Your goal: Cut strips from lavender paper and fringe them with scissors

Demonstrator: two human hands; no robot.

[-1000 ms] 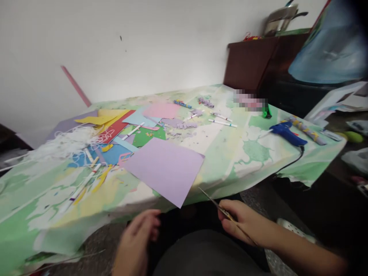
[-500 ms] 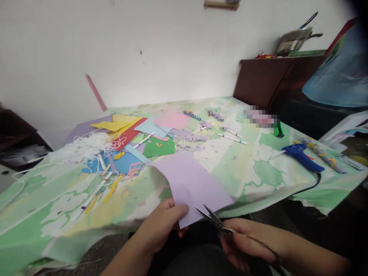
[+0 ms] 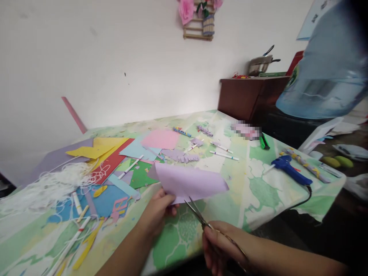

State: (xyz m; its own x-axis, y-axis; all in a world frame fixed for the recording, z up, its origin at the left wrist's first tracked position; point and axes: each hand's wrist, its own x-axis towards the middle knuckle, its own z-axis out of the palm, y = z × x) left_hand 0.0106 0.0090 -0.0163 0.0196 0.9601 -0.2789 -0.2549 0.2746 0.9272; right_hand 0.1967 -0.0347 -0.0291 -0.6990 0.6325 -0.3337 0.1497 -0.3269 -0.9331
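Observation:
A light purple sheet of paper (image 3: 191, 183) is pinched at its near left corner by my left hand (image 3: 159, 207), thumb on top. The sheet bends, its far part lifted above the table. My right hand (image 3: 220, 241) is closed round a pair of scissors (image 3: 198, 214). Their blades stand slightly apart, tips at the paper's near edge; whether they touch it I cannot tell. Purple fringed paper scraps (image 3: 184, 156) lie just beyond the sheet.
On the patterned tablecloth (image 3: 178, 245), a tangle of white string (image 3: 60, 184) and coloured sheets lie left. Several white markers (image 3: 224, 155) lie beyond the purple sheet. At right are a blue glue gun (image 3: 291, 170) with a cord and a green cutter (image 3: 263, 142). A large water bottle (image 3: 322, 84) stands further right.
The view has shifted right and up. The purple sheet now bends and its outer part is raised. Both hands keep their hold, and the scissor tips are now nearer the sheet's edge.

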